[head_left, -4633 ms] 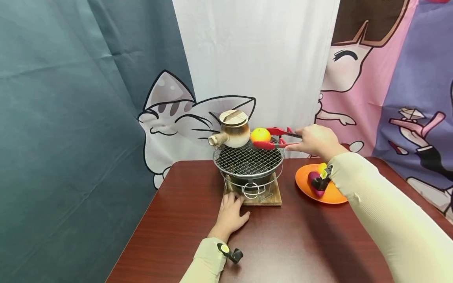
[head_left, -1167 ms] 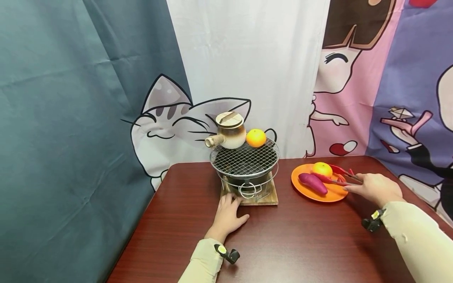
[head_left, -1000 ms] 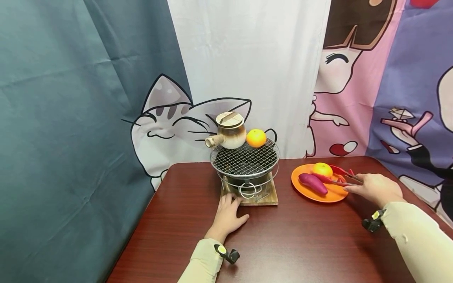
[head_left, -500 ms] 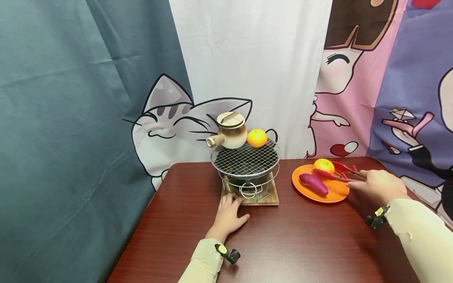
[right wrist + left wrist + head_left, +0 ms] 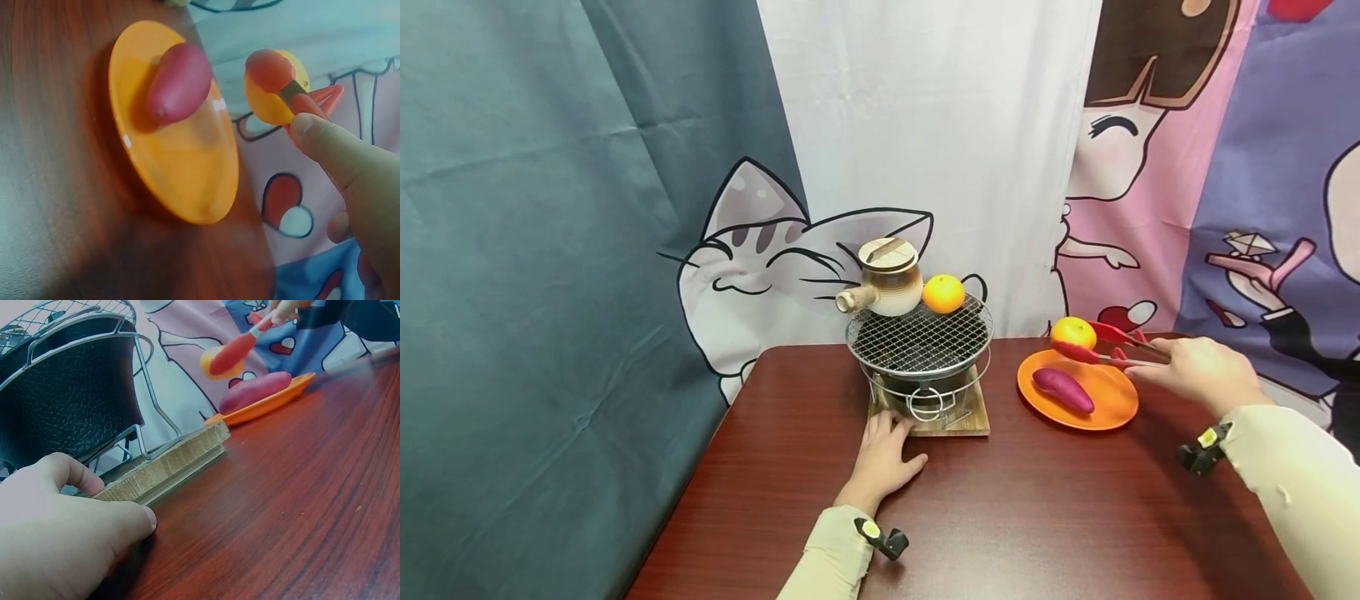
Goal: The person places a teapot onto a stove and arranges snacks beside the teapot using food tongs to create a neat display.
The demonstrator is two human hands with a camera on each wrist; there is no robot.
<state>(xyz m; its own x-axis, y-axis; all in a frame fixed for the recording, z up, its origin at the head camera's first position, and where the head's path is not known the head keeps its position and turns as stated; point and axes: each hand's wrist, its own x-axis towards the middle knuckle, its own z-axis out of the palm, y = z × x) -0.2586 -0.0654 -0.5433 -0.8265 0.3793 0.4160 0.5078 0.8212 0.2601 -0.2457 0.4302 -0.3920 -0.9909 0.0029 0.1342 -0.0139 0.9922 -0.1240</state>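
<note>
My right hand (image 5: 1210, 375) grips a pair of red-tipped tongs (image 5: 1077, 352). Between the tong tips is an orange mandarin (image 5: 1073, 331), raised above the back of the orange plate (image 5: 1108, 410). A purple sweet potato (image 5: 1063, 391) lies on that plate. The right wrist view shows the thumb (image 5: 312, 128) pressed along the tongs. My left hand (image 5: 880, 462) rests at the front left corner of a wooden board (image 5: 966, 427), fingertips touching it and thumb spread out on the table. On the board stands a round grill with a wire grate (image 5: 921, 343).
A clay side-handle teapot (image 5: 898, 293) with a wooden lid sits at the back of the grate. Beside it is another mandarin (image 5: 943, 294). Behind the dark red table (image 5: 1015, 517) hangs a printed cartoon curtain (image 5: 940, 125).
The tongs have carried a mandarin to the grate and let it go, then moved to the plate. Since half a second ago, the second mandarin has risen off the plate. The left hand stays put.
</note>
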